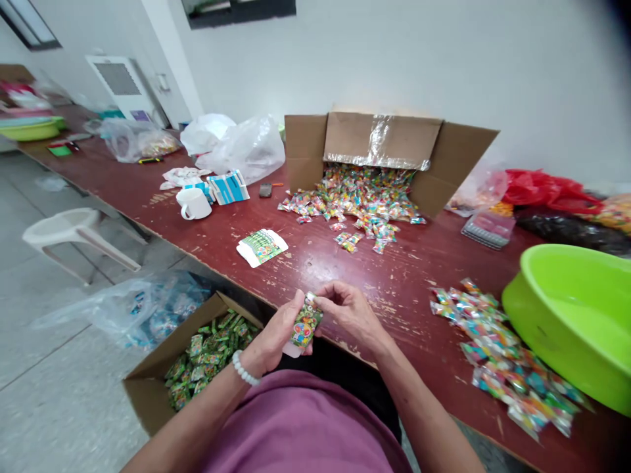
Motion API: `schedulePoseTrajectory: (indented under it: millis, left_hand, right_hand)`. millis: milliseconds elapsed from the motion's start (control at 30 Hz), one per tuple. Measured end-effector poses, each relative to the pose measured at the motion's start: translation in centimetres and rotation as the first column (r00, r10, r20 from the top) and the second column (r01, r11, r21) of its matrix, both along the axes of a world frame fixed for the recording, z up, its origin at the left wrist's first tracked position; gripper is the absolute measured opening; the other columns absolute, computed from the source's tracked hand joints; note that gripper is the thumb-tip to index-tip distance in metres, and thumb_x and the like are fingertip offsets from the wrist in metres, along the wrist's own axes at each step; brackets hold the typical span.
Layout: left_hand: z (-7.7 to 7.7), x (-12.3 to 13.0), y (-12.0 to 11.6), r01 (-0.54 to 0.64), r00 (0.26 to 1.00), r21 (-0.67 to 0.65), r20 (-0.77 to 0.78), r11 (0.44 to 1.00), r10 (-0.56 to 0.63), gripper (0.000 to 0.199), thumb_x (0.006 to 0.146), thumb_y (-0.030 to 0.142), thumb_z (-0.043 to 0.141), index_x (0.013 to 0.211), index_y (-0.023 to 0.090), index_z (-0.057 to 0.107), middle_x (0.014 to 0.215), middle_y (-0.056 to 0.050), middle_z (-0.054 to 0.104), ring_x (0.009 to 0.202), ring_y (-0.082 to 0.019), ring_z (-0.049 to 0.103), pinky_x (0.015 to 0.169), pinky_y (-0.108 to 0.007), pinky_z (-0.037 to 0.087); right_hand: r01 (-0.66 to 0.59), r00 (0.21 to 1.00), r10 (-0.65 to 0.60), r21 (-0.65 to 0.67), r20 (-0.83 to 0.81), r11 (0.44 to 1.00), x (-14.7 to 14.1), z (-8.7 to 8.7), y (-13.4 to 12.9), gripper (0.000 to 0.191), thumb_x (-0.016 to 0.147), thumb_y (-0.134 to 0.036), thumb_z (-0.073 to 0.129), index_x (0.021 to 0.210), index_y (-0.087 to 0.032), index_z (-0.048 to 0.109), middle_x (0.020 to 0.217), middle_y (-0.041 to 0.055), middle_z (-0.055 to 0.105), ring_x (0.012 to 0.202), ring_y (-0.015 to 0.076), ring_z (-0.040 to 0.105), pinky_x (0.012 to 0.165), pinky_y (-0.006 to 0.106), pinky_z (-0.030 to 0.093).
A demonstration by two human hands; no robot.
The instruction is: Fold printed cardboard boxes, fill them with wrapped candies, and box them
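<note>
Just over the table's front edge, my left hand (279, 332) is closed round a small green printed candy box (304, 323), its white flap hanging out at the lower end. The fingers of my right hand (348, 309) pinch the white top flap of the same box. On the table beyond my hands lies a flat stack of green printed cartons (262, 247). Down to my left, a cardboard box (148, 384) holds many filled green boxes (210, 355). Wrapped candies (367, 197) spill from a tipped carton (387, 135) at the back.
At the right, more wrapped candies (513, 361) lie beside a green basin (557, 328). A white mug (194, 203), a blue-and-white carton (229, 187) and plastic bags (249, 148) stand at the back left. A white stool (79, 226) and a bag of blue packets (162, 309) are on the floor side.
</note>
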State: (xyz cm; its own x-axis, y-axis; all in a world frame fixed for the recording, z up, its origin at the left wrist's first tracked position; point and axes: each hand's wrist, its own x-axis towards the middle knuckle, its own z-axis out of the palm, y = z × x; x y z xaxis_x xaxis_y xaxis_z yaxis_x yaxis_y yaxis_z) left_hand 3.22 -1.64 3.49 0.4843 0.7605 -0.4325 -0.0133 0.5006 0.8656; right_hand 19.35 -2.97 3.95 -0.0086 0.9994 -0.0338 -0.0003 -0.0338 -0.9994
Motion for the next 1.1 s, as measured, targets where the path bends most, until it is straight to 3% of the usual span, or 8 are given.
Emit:
schedulePoseTrajectory:
  millis: [300,433,567,700,800,933,1033,1100]
  left_hand:
    - [2.9,-1.4,-2.9,0.033,0.999,0.219,-0.018,0.975,-0.029,0.067,0.086,0.071,0.05,0.101,0.009,0.068,0.062,-0.004,0.064,0.041,-0.012,0.056,0.04,-0.022,0.044]
    - [3.7,-1.6,-3.9,0.036,0.999,0.214,-0.004,0.976,-0.036,0.073,0.085,0.072,0.05,0.129,0.014,0.059,0.063,-0.003,0.065,0.041,-0.013,0.056,0.039,-0.022,0.043]
    - [3.8,-1.3,-3.7,-0.032,0.999,0.2,0.022,0.979,0.028,0.07,0.086,0.07,0.052,0.132,0.017,0.056,0.063,0.0,0.062,0.042,-0.013,0.055,0.039,-0.022,0.042]
    - [2.7,-1.3,-3.2,-0.094,0.99,0.131,0.116,0.987,0.079,0.049,0.084,0.055,0.066,0.12,0.023,0.058,0.081,0.0,0.067,0.058,-0.014,0.063,0.054,-0.025,0.05]
    - [0.2,-1.9,-3.1,-0.055,0.989,-0.015,0.136,0.998,0.057,0.039,0.082,0.049,0.071,0.107,0.02,0.062,0.096,-0.005,0.07,0.08,-0.017,0.067,0.071,-0.027,0.052]
    - [-3.6,-4.3,-2.6,0.121,0.983,-0.165,0.156,0.979,-0.095,0.043,0.069,0.042,0.084,0.099,0.019,0.065,0.086,-0.004,0.066,0.072,-0.014,0.06,0.068,-0.026,0.046]
    - [-4.3,-7.2,-1.2,0.197,0.979,-0.097,0.079,0.976,-0.19,0.045,0.058,0.036,0.089,0.092,0.02,0.063,0.071,0.002,0.055,0.061,-0.012,0.049,0.06,-0.025,0.039]
    - [-3.6,-9.3,0.0,0.273,0.955,0.011,-0.124,0.962,-0.27,0.05,0.057,0.029,0.088,0.101,0.022,0.066,0.072,0.002,0.056,0.065,-0.014,0.05,0.062,-0.026,0.038]
  right_hand:
    - [0.008,0.994,0.008,0.153,-0.107,0.988,-1.1,2.1,-3.1,0.024,0.074,-0.039,0.076,0.074,-0.016,0.068,0.06,-0.0016,0.066,0.052,0.0118,0.058,0.053,0.024,0.045]
    - [-0.133,0.979,0.17,0.277,-0.114,0.952,-1.8,2.8,-5.2,0.026,0.085,-0.045,0.067,0.084,-0.019,0.07,0.086,0.0028,0.074,0.058,0.0132,0.063,0.056,0.027,0.051]
    - [-0.117,0.991,0.133,0.339,-0.023,0.933,-2.4,2.0,-5.2,0.024,0.088,-0.043,0.065,0.096,-0.021,0.07,0.11,0.0049,0.071,0.06,0.0102,0.061,0.056,0.024,0.05]
    - [-0.118,0.928,0.019,0.244,0.373,0.963,-0.4,0.5,-0.2,0.031,0.098,-0.042,0.05,0.105,-0.021,0.071,0.091,0.0024,0.073,0.077,0.0157,0.067,0.068,0.025,0.052]
    - [0.086,0.754,-0.196,0.202,0.627,0.976,3.2,-0.9,5.9,0.03,0.099,-0.027,0.045,0.117,-0.018,0.067,0.114,0.0094,0.07,0.103,0.0204,0.065,0.087,0.03,0.048]
    - [0.233,0.577,-0.252,0.139,0.777,0.962,7.2,-3.6,12.4,0.038,0.092,-0.015,0.051,0.129,-0.018,0.06,0.131,0.0152,0.061,0.121,0.0284,0.052,0.099,0.041,0.038]
    - [0.268,0.464,-0.211,0.091,0.86,0.959,7.9,-5.4,14.6,0.031,0.092,-0.018,0.052,0.12,-0.021,0.064,0.131,0.0152,0.059,0.121,0.0322,0.047,0.097,0.046,0.037]
    - [0.262,0.413,-0.185,0.079,0.892,0.962,7.6,-6.3,15.0,0.027,0.094,-0.018,0.049,0.115,-0.019,0.065,0.131,0.0178,0.058,0.123,0.033,0.046,0.097,0.046,0.038]
